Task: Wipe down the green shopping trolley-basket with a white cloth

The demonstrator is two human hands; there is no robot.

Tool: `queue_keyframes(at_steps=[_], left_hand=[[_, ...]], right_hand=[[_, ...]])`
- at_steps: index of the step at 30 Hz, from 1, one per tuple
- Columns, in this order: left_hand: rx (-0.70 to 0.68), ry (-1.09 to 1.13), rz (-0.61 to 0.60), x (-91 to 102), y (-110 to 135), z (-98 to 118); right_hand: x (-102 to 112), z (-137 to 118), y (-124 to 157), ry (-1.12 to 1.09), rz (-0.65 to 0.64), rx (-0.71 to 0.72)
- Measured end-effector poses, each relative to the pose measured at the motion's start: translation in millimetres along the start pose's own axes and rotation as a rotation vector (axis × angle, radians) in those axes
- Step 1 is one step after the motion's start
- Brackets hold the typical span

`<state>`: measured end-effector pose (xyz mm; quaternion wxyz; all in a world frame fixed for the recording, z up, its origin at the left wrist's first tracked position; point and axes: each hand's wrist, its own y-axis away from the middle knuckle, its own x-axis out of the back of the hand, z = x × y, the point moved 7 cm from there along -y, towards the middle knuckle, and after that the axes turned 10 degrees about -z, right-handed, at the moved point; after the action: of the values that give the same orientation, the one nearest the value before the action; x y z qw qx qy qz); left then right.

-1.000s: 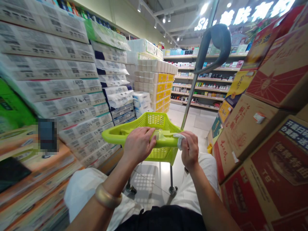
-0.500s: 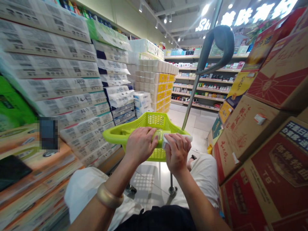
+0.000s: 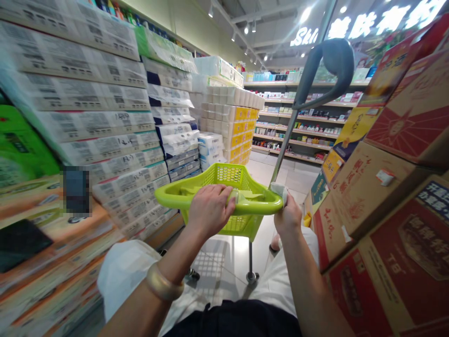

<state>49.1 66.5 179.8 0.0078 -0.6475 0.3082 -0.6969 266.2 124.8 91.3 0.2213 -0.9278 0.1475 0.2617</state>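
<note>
Between my knees stands a lime-green basket cart (image 3: pixel 261 208) with perforated walls, on thin metal legs with casters. My left hand (image 3: pixel 211 210) is closed over the near rim, left of its middle, palm down. At the rim's right corner, my right hand (image 3: pixel 288 213) is closed on a crumpled white cloth (image 3: pixel 279 189) pressed against the green plastic. Its fingers are partly hidden behind the cloth and rim. A grey loop handle (image 3: pixel 326 72) on a metal pole (image 3: pixel 286 145) rises from the cart's right side, leaning right.
Wrapped paper packs (image 3: pixel 105 100) are stacked high on the left, above orange cartons (image 3: pixel 84 243). Red and brown cardboard boxes (image 3: pixel 379 182) stand close on my right. Stocked shelves (image 3: pixel 298 117) cross the far end of the tiled aisle (image 3: pixel 224 267).
My right hand has slid with the white cloth from the middle of the near rim to its right corner. My left hand stays on the rim. The view has shifted slightly.
</note>
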Motion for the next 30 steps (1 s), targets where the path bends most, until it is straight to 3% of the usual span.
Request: queue_keyframes(at_steps=[5,12,17,21,26,30], left_hand=[[0.005,0.006,0.009,0.5,-1,1],[0.01,0.014,0.014,2.4,1,-1],[0.006,0.002,0.011,3.4,4,-3],[0.002,-0.018,0.008,3.9,6,-3],[-0.002,-0.026,0.017,2.8,6,-3],[-0.013,-0.001,0.03,2.4,5,-4]], right_hand=[[-5,-6,2,0.039,-0.033,-0.007],[-6,-26,32,0.439,-0.035,0.185],[-29,-51,62,0.767,-0.119,0.456],[-51,-56,89,1.012,-0.192,0.628],[-82,-43,117,1.192,-0.303,0.716],[-94,-39,121,1.246,-0.361,0.742]])
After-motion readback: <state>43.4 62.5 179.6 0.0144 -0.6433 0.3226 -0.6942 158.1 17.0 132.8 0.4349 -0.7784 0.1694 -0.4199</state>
